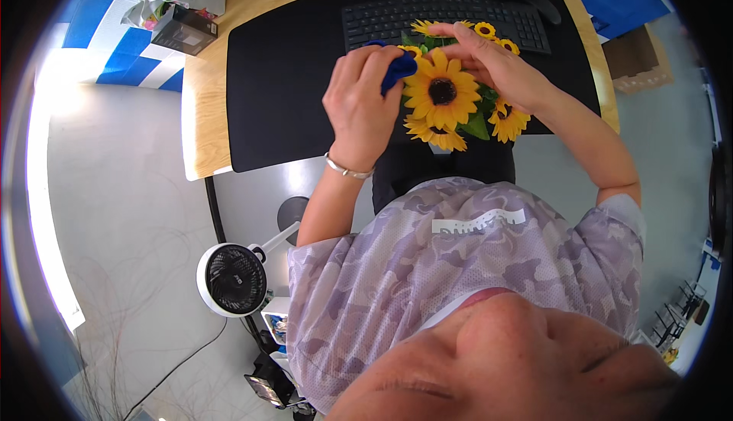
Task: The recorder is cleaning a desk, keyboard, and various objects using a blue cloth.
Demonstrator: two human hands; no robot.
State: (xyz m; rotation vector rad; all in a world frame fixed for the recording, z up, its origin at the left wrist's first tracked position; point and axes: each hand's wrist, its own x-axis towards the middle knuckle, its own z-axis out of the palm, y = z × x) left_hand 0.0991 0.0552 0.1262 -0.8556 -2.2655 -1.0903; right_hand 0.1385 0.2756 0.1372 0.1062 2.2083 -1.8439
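My left hand (363,94) is closed on a bunched dark blue cloth (399,70), at the left side of a bunch of artificial sunflowers (442,92). The cloth touches or nearly touches the petals of the largest bloom. My right hand (492,60) reaches over the bunch from the right, fingers bent among the flowers behind that bloom. Its fingertips are partly hidden, so I cannot tell whether it grips a stem or petal. Smaller yellow blooms (509,118) and green leaves (475,126) surround the large one. Whatever holds the stems is hidden beneath.
The bunch is at the front edge of a black desk mat (286,89) on a wooden desk (200,135). Behind it lie a black keyboard (383,17) and a mouse (541,7). A small box (186,30) stands at the left corner, a fan (235,279) near my left elbow.
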